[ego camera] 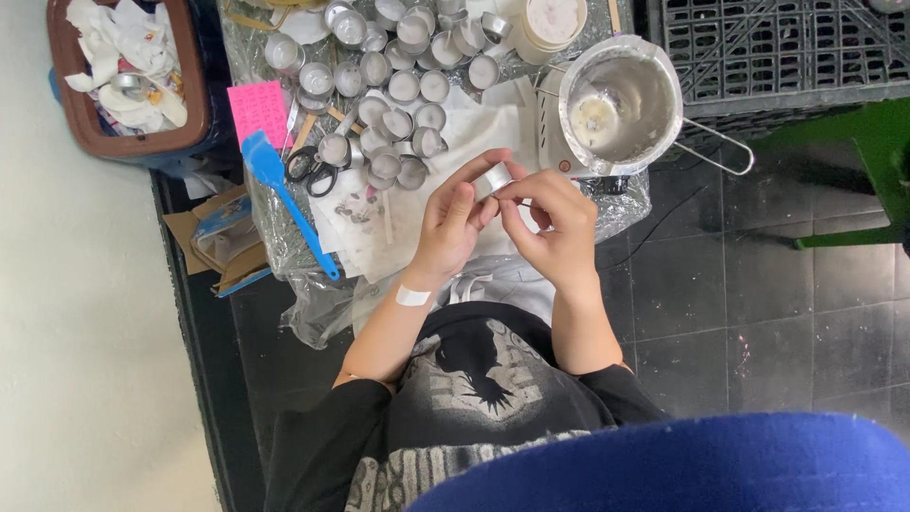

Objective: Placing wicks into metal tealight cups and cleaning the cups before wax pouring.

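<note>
Both hands are raised together over the foil-covered table (607, 204). My left hand (453, 226), with a white plaster on its wrist, holds a small round metal cup (493, 177) between thumb and fingers. My right hand (561, 223) meets it from the right, and its fingertips pinch the cup's edge. A thin dark strand shows just under the cup; I cannot tell what it is. Several more metal cups (398, 90), some filled with white wax, lie just beyond the hands.
A metal pot (621, 100) with wax residue stands at the right on a small heater. A blue spatula (284, 199), scissors (308, 169) and a pink card (258, 109) lie at the left. A brown bin (57, 85) holds white scraps. A black crate (787, 47) is at the far right.
</note>
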